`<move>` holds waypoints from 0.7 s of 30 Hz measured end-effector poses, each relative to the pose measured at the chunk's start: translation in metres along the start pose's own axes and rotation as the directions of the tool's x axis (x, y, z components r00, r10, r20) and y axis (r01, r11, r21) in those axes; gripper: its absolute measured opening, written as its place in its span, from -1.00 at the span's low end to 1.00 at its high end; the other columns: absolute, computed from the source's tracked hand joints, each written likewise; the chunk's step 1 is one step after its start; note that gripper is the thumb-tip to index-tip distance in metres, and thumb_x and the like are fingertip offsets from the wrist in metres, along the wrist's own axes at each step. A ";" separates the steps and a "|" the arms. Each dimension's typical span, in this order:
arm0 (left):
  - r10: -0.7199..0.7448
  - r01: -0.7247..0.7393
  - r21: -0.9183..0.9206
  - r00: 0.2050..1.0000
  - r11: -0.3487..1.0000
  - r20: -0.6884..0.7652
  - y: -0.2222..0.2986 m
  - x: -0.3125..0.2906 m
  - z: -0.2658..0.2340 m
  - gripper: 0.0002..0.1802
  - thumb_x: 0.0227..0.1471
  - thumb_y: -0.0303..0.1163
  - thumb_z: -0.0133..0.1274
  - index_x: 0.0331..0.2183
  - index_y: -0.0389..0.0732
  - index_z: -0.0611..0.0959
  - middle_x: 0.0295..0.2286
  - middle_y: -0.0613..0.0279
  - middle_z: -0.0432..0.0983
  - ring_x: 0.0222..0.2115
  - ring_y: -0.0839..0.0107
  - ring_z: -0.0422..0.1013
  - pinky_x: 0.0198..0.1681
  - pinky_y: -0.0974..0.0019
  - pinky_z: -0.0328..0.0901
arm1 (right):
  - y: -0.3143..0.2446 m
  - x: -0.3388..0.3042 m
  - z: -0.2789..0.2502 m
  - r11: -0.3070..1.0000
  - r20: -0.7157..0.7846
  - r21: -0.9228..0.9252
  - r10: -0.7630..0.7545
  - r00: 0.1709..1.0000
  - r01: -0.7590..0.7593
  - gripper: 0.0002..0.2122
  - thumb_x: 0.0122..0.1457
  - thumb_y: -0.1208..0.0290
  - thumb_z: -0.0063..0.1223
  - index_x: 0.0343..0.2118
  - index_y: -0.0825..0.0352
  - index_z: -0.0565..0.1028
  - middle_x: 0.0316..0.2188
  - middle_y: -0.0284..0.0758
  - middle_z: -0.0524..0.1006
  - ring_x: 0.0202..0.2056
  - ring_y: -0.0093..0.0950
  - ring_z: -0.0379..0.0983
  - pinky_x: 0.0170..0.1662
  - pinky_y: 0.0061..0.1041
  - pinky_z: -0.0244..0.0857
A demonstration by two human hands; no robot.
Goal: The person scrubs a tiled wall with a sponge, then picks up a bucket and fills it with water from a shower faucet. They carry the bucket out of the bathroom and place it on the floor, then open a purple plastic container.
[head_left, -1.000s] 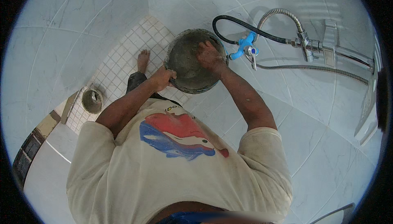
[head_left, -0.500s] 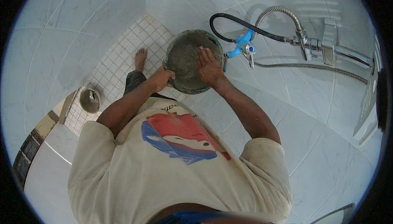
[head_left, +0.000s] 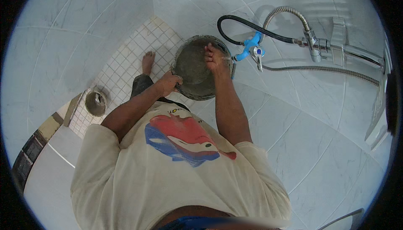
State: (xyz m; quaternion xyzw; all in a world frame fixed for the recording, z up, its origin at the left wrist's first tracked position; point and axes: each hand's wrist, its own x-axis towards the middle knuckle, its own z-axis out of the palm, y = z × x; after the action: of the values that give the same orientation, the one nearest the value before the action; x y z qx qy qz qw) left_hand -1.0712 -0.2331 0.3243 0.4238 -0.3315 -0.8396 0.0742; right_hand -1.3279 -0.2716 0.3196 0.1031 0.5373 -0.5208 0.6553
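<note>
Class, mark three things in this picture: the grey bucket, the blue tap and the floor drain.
grey bucket (head_left: 191,68): head view, on its bare inner wall.
blue tap (head_left: 248,46): head view, on its blue body.
floor drain (head_left: 95,102): head view, on its round middle.

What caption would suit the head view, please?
Left hand grips a grey bucket while right hand reaches inside.

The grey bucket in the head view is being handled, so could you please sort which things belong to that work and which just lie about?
In hand: grey bucket, left hand gripping its rim, right hand inside it, blue tap.

Lying about: floor drain, shower hose, mixer fitting.
</note>
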 end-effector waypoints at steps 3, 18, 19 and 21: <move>0.032 -0.032 0.050 0.999 0.998 0.012 0.001 -0.003 -0.001 -0.56 -0.25 -0.52 0.31 -0.22 -0.23 0.56 -0.27 0.09 0.49 -0.05 0.06 0.35 0.09 0.09 0.19 | 0.003 0.003 -0.001 0.998 -0.103 0.061 0.020 0.995 -0.014 -0.81 0.12 0.54 0.17 -0.46 0.20 0.33 -0.58 -0.47 0.33 -0.69 -0.69 0.09 -0.72 -0.68 -0.12; 0.195 -0.205 0.359 0.979 0.911 0.063 0.015 -0.009 0.002 -0.52 -0.14 -0.43 0.07 -0.10 -0.28 0.43 -0.30 0.21 0.45 -0.33 0.39 0.41 -0.40 0.25 0.40 | -0.003 0.000 -0.038 0.993 -0.017 0.081 -0.082 0.996 0.083 -0.69 -0.06 0.82 0.00 -0.38 0.21 0.29 -0.53 -0.39 0.28 -0.59 -0.57 0.20 -0.64 -0.58 0.07; 0.096 -0.093 0.202 0.995 0.975 -0.008 0.021 -0.008 0.007 -0.54 -0.13 -0.42 0.07 -0.11 -0.28 0.44 -0.31 0.21 0.46 -0.33 0.39 0.40 -0.40 0.25 0.40 | -0.004 0.000 -0.042 0.994 -0.006 0.079 -0.073 0.997 0.073 -0.69 -0.08 0.83 -0.04 -0.37 0.22 0.30 -0.52 -0.37 0.30 -0.58 -0.54 0.22 -0.61 -0.58 0.13; 0.056 -0.052 0.119 0.998 0.992 -0.031 0.014 -0.003 0.003 -0.57 -0.12 -0.42 0.06 -0.13 -0.28 0.45 -0.30 0.21 0.46 -0.32 0.39 0.40 -0.39 0.25 0.39 | -0.006 -0.008 -0.033 0.997 0.025 0.066 -0.045 0.999 0.043 -0.68 -0.11 0.86 -0.11 -0.36 0.25 0.31 -0.49 -0.33 0.34 -0.55 -0.50 0.27 -0.55 -0.56 0.23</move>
State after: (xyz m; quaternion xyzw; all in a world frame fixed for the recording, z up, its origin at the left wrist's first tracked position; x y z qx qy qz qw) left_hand -1.0737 -0.2413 0.3367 0.4329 -0.3905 -0.8088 0.0773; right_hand -1.3508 -0.2468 0.3153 0.1059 0.5136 -0.5536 0.6470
